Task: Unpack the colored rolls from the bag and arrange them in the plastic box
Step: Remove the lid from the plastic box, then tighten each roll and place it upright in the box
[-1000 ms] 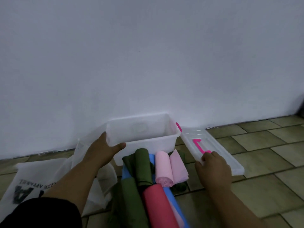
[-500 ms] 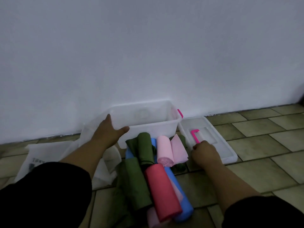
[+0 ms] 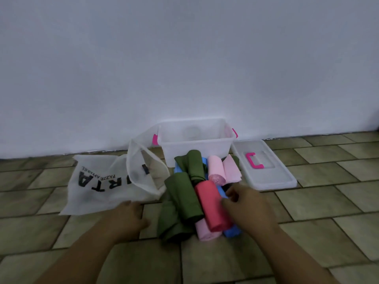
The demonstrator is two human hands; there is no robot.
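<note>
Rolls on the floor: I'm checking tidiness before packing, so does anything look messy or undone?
Yes. The rolls lie in a jumbled heap on the floor before the plastic box, crossing one another. A pale pink roll near the box seems to trail a loose flap, and the green rolls look slumped.

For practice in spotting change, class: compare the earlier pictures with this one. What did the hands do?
The left hand let go of the box, the right hand left the lid; both drew back to the rolls. Box, rolls and bag stayed put.
</note>
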